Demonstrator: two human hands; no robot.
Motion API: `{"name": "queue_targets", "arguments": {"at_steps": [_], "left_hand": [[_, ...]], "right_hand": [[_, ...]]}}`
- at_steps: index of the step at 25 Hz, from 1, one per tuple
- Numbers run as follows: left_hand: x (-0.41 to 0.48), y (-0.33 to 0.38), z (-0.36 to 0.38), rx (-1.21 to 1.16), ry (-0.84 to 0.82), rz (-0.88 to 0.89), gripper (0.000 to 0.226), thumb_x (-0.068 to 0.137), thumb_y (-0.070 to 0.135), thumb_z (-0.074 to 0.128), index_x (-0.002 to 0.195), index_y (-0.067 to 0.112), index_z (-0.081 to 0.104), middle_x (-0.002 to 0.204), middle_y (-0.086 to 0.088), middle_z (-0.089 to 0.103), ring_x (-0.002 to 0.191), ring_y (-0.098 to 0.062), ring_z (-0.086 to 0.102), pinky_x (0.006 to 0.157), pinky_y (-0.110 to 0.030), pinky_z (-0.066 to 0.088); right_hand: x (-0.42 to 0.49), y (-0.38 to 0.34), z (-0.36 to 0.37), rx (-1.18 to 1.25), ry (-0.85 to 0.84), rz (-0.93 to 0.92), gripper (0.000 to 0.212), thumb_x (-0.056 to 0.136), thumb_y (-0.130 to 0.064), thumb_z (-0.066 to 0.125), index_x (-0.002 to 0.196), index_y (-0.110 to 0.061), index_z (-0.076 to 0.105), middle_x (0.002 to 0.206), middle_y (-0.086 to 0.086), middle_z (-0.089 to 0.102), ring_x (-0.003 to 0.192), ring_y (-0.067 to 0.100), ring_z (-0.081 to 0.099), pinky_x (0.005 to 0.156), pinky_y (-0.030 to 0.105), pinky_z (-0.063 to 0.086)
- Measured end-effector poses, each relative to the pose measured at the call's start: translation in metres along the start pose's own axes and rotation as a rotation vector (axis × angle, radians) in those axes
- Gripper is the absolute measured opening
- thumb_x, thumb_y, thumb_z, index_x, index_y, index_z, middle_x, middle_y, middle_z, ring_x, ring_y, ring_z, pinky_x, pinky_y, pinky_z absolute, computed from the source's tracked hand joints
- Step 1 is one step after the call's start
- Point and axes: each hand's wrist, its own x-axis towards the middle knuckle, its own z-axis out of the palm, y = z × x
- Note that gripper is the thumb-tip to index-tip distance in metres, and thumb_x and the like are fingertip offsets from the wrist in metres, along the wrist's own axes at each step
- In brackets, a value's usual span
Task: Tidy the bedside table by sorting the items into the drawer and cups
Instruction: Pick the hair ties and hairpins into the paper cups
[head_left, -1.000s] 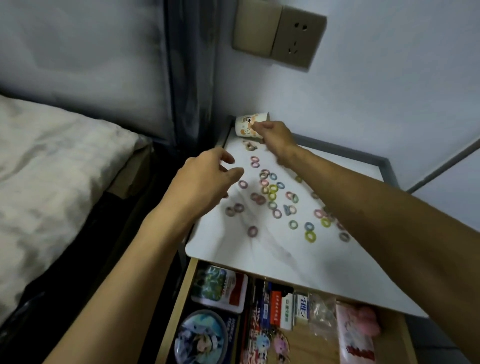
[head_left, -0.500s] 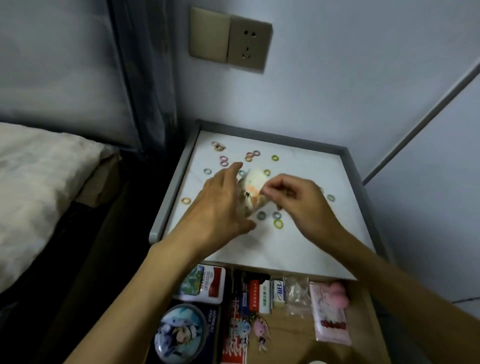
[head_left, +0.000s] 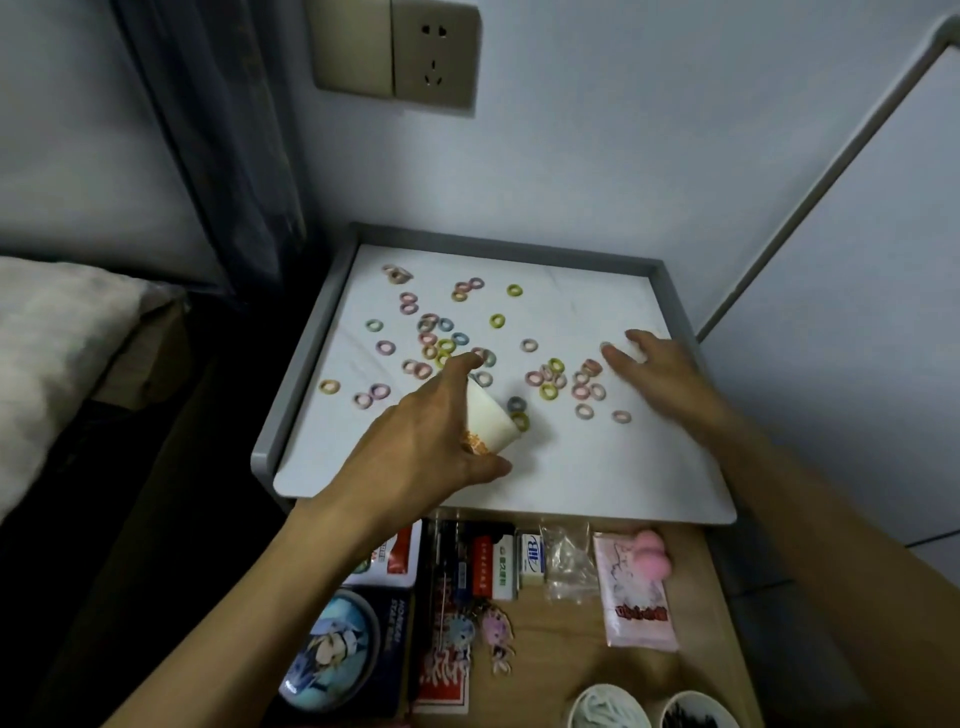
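Several small coloured hair rings (head_left: 444, 345) lie scattered over the white bedside table top (head_left: 597, 467). My left hand (head_left: 426, 441) grips a small white paper cup (head_left: 488, 421) with an orange print, tipped on its side near the table's front. My right hand (head_left: 657, 366) lies flat with spread fingers at the table's right side, its fingertips beside a cluster of rings (head_left: 582, 384). Below the table top the drawer (head_left: 561, 649) stands pulled out. Two cups (head_left: 608, 709) show at the bottom edge, one white inside, one dark (head_left: 693, 712).
The drawer holds a round blue tin (head_left: 332, 654), card boxes (head_left: 488, 566), an eraser (head_left: 531, 558), a clear bag, a pink packet (head_left: 636, 597) and keychain charms (head_left: 496, 631). A grey rim (head_left: 306, 353) borders the table. A bed (head_left: 57, 332) lies left, a wall socket (head_left: 434, 57) above.
The cup came from the table's back corner to the front; my right hand passed it to my left and moved right, flat on the table.
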Motion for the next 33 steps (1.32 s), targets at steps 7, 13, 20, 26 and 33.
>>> {"name": "queue_targets", "arguments": {"at_steps": [7,13,20,26,33], "left_hand": [[0.005,-0.003,-0.001,-0.007,-0.043,-0.001,0.094,0.074,0.049,0.078,0.145,0.037,0.017,0.125,0.001,0.057,0.084,-0.011,0.049,0.067,-0.023,0.037],[0.003,-0.007,0.001,-0.011,-0.048,0.014,0.094,0.073,0.050,0.078,0.145,0.036,0.019,0.127,0.000,0.057,0.087,-0.011,0.050,0.071,-0.025,0.039],[0.001,0.004,0.012,-0.084,-0.067,-0.009,0.094,0.072,0.048,0.080,0.144,0.038,0.020,0.123,0.005,0.054,0.088,-0.014,0.054,0.073,-0.026,0.044],[0.004,0.015,0.019,-0.198,-0.032,-0.029,0.098,0.068,0.035,0.086,0.144,0.036,0.024,0.107,0.020,0.051,0.098,-0.015,0.054,0.088,-0.036,0.050],[0.006,0.018,0.029,-0.318,0.030,-0.052,0.083,0.064,0.024,0.088,0.128,0.033,0.036,0.102,0.018,0.060,0.091,-0.004,0.063,0.072,-0.029,0.056]], "right_hand": [[0.012,-0.014,0.025,0.012,0.061,-0.200,0.015,0.087,-0.016,0.070,0.101,-0.013,0.070,0.109,0.007,0.062,0.098,0.020,0.060,0.082,0.021,0.040],[-0.005,-0.004,0.018,-0.114,0.092,-0.130,0.007,0.091,-0.007,0.064,0.093,-0.011,0.068,0.094,0.006,0.065,0.082,0.019,0.061,0.056,0.013,0.042],[-0.010,0.004,0.012,-0.488,0.004,-0.078,0.015,0.095,-0.012,0.058,0.107,-0.005,0.065,0.106,0.018,0.065,0.092,0.033,0.062,0.080,0.035,0.052],[-0.046,-0.035,-0.022,0.081,0.047,-0.118,0.007,0.095,-0.010,0.059,0.097,-0.012,0.065,0.088,0.005,0.069,0.078,0.018,0.064,0.071,0.025,0.052],[-0.111,-0.091,0.019,0.321,-0.310,-0.520,0.025,0.086,-0.002,0.067,0.104,-0.019,0.070,0.097,-0.007,0.070,0.092,0.004,0.066,0.083,0.019,0.051]]}}
